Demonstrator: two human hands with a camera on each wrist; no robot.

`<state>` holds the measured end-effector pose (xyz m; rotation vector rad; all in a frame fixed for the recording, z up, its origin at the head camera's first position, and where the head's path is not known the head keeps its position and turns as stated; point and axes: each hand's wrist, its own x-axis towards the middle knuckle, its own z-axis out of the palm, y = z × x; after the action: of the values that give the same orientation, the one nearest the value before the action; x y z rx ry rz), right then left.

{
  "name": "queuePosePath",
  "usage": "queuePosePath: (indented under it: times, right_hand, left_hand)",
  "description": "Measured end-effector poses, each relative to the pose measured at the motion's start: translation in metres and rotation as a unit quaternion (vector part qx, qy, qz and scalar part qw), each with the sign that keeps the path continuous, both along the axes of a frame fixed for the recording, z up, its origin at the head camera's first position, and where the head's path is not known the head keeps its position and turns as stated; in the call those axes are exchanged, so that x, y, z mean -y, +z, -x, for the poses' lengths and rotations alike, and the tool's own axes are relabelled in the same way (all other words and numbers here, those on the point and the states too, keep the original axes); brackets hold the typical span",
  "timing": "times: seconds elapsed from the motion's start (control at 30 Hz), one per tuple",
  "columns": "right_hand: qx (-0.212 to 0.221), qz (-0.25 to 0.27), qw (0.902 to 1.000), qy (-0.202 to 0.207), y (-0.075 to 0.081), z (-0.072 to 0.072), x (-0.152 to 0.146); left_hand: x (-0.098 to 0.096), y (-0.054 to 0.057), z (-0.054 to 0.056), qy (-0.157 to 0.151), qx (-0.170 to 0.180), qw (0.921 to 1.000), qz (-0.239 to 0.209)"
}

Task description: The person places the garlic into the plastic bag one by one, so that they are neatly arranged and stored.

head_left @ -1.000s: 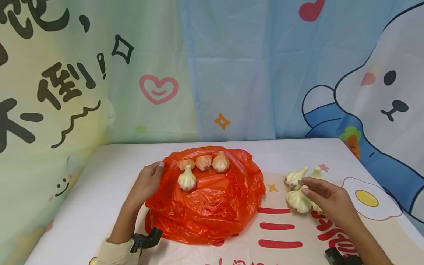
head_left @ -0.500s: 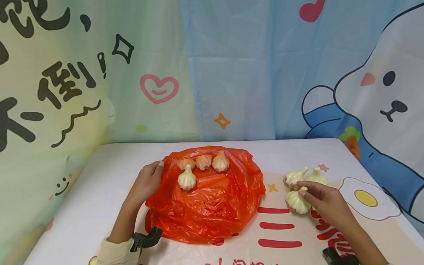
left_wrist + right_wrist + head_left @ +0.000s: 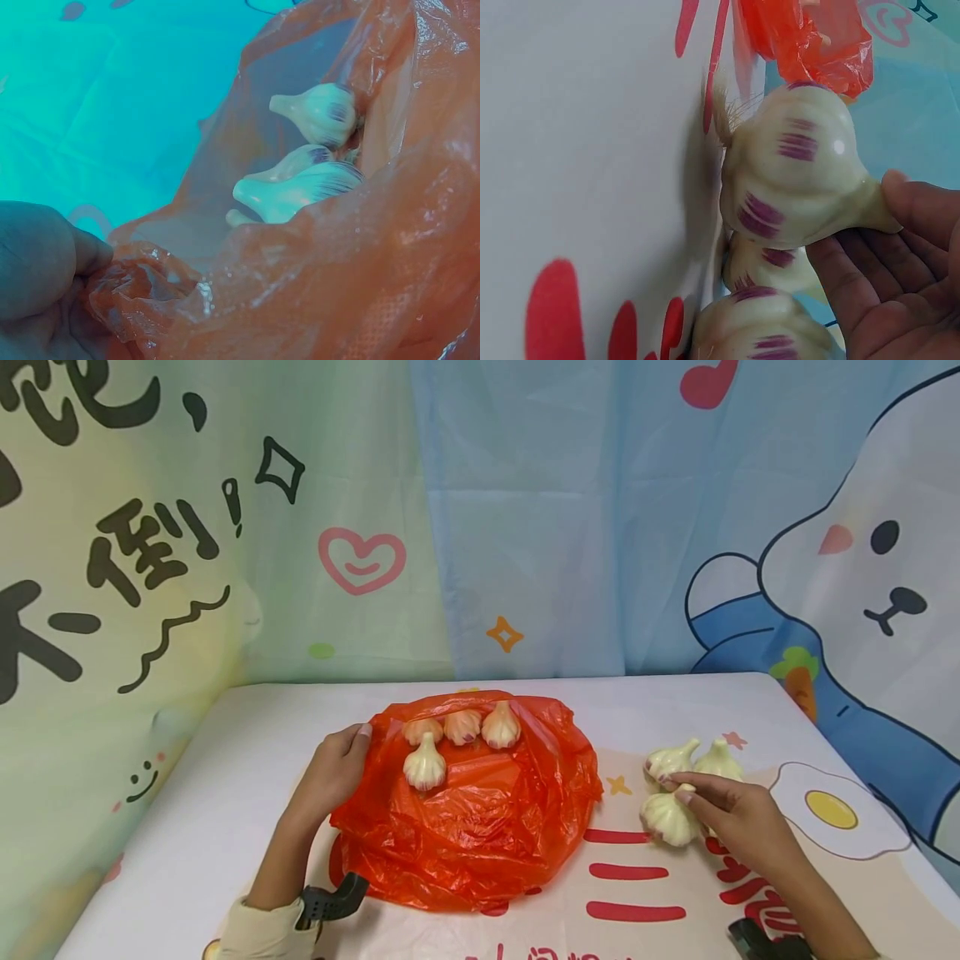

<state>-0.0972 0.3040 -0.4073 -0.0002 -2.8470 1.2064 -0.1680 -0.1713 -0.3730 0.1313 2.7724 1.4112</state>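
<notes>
a cream, purple-streaked garlic bulb with a pointed stem (image 3: 667,822) is at the printed table's right side, stem toward the person, roots turned to the tabletop; cannot tell if it touches down. the person's bare right hand (image 3: 738,814) pinches it by the stem, thumb against fingers, gap narrowed to the stem's thickness. the stem likely serves as a handle: slim, and clear of the crowded round bodies.

close around it, more of the same: a pale bulb just behind (image 3: 670,762) and another to its right (image 3: 718,760), bunched together, probably to keep them within one reach.

well apart, mid-table: a crumpled, glossy orange-red plastic bag (image 3: 465,827), mouth open, four bulbs lying inside, three in a row along the far wall, one paler bulb (image 3: 425,764) in front.

the bare left hand (image 3: 341,768) grips bunched plastic at the bag's left edge between thumb and curled fingers, presumably since film this limp would slump shut or slide.

under all, a white table with printed cover (image 3: 262,735); behind, a pale cartoon cloth backdrop (image 3: 525,527).
</notes>
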Motion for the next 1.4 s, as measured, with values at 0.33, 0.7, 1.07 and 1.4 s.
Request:
queuePosePath:
  times: [0.33,0.7,1.07,1.4]
  right_hand:
    - [-0.021,0.005,0.9998,0.002,0.008,0.004,0.010]
    - [-0.065,0.026,0.9967,0.040,0.017,0.011,0.030]
    - [-0.056,0.068,0.9945,0.057,0.021,0.020,0.050]
    - [-0.051,0.098,0.9915,0.068,0.025,0.032,0.070]
  left_hand:
    - [0.000,0.000,-0.001,0.004,0.005,0.9999,-0.010]
    - [-0.001,0.001,-0.002,0.004,0.006,0.9999,-0.011]
    - [-0.001,0.001,-0.002,0.004,-0.001,1.0000,-0.005]
    - [-0.001,0.001,-0.001,0.002,-0.004,1.0000,0.002]
